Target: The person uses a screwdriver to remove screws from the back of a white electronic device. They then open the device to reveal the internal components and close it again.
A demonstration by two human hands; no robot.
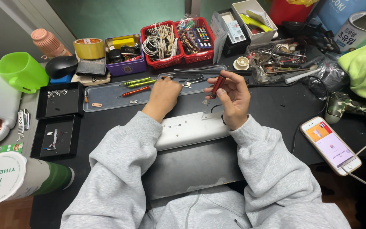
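Note:
A white oblong power strip (189, 129) lies face down on the black desk in front of me. My right hand (230, 99) grips a red-handled screwdriver (215, 88), its tip pointing down at the strip's right end. My left hand (164, 93) reaches over a clear grey tool tray (106, 94), fingers curled at its near edge, beside a small metal part; what it holds is hidden. Two green-handled screwdrivers (138, 81) and a red one (135, 90) lie in that tray.
Two black trays (59, 104) with screws sit at left, beside a green cup (21, 71) and a lidded drink cup (9, 178). Purple and red bins (162, 40) line the back. A phone (330, 145) with a cable lies at right, near a camouflage game controller (354, 108).

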